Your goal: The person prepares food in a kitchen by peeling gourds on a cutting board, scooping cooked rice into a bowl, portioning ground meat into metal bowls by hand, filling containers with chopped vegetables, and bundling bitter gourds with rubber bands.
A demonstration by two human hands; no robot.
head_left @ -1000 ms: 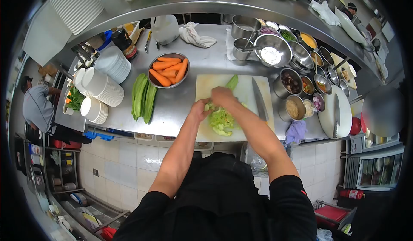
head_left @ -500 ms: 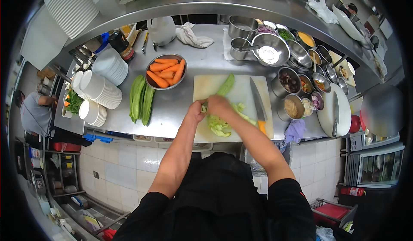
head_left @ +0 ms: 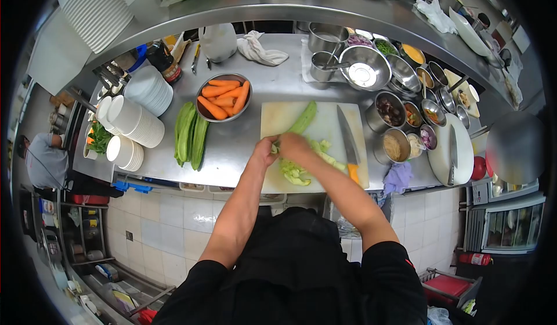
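Standing at a steel counter [head_left: 235,151] and reaching both arms over a pale cutting board [head_left: 329,123]. Pinching the near end of a long green vegetable [head_left: 305,117] in the left hand [head_left: 267,150], fingers drawn in narrow around it. Arching the right hand [head_left: 295,147] just beside, back upward, over the lower part of the same vegetable; hiding the fingers from the head camera, so not showing whether gripping anything. Slanting the vegetable from the hands up to the board's far edge. Bending over loose pale green peelings [head_left: 295,172], heaping on the board below the right hand and spreading off to its right. Having a knife [head_left: 349,136] lying untouched along the board's right side, pointing its blade away and its orange handle nearer the body. Facing more things on the counter: to the left of the board, a metal bowl [head_left: 249,105] holding carrots [head_left: 221,97], with whole green vegetables [head_left: 190,136] lying side by side just beyond it; to the right, a pot of dark pieces [head_left: 387,109], a pot of pale strands [head_left: 396,145] and a crumpled purple cloth [head_left: 398,177].
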